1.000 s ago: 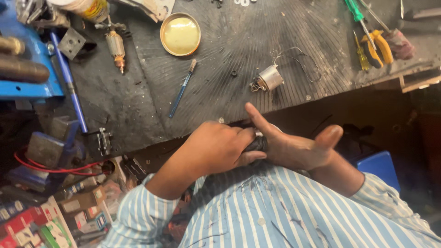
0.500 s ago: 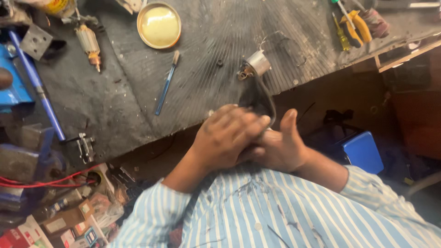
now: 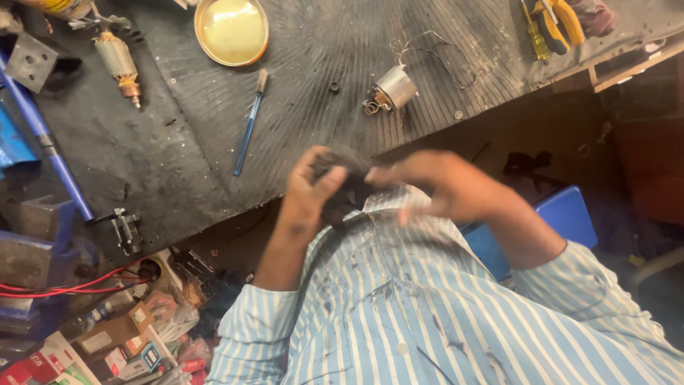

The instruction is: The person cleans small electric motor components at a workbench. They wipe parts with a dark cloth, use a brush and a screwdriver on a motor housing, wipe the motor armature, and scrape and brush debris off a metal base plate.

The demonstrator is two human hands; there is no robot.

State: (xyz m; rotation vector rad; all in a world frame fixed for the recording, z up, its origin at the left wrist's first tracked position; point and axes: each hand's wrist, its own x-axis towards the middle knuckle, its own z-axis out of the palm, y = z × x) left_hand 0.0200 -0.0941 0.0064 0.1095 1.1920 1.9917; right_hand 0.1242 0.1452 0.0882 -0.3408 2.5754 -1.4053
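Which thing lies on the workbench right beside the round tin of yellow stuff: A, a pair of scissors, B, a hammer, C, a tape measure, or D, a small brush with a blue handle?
D: a blue-handled brush lies slanted on the dark workbench just below the round tin.

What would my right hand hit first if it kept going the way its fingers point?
The right hand points across toward the left hand. It would first meet the dark part held between them; it looks already in contact, though motion blur makes that uncertain.
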